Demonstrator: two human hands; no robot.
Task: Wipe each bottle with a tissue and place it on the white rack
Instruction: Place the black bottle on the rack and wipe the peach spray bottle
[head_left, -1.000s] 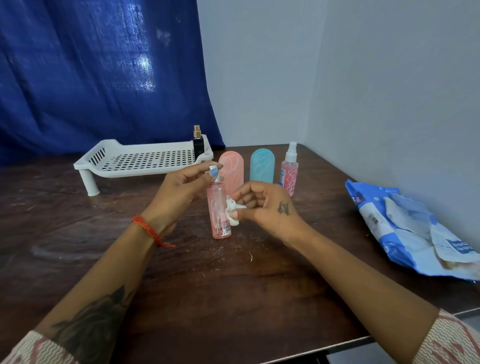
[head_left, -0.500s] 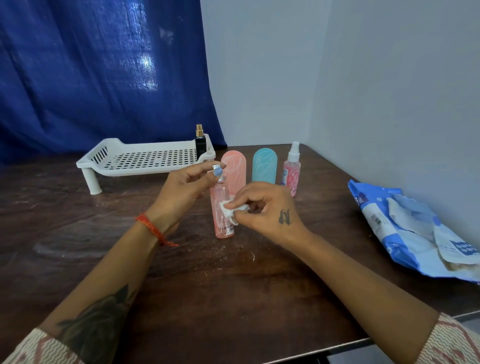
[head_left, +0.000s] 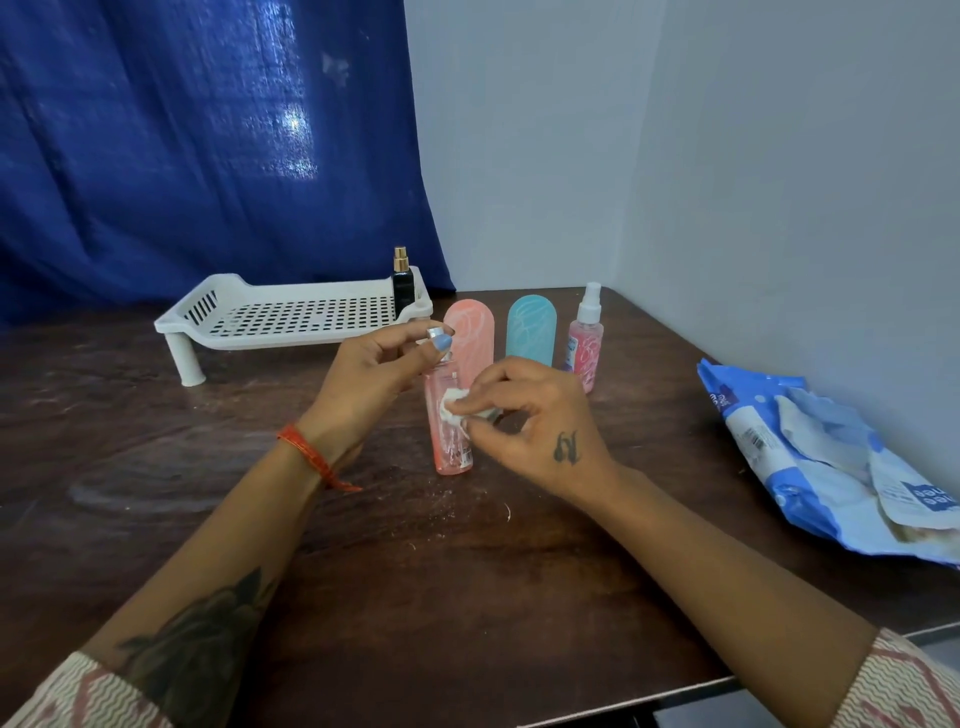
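Fingers of the left hand (head_left: 371, 376) pinch the cap of the pink bottle (head_left: 451, 436) standing on the counter (head_left: 467, 597), while right-hand (head_left: 535, 421) fingers press a crumpled tissue (head_left: 453, 406) against its side, white rack (head_left: 291, 317) beyond them

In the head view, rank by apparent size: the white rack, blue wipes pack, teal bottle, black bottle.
1. White rack and blue wipes pack: alike, and the pack is partly cut off, so unranked.
2. Teal bottle.
3. Black bottle.
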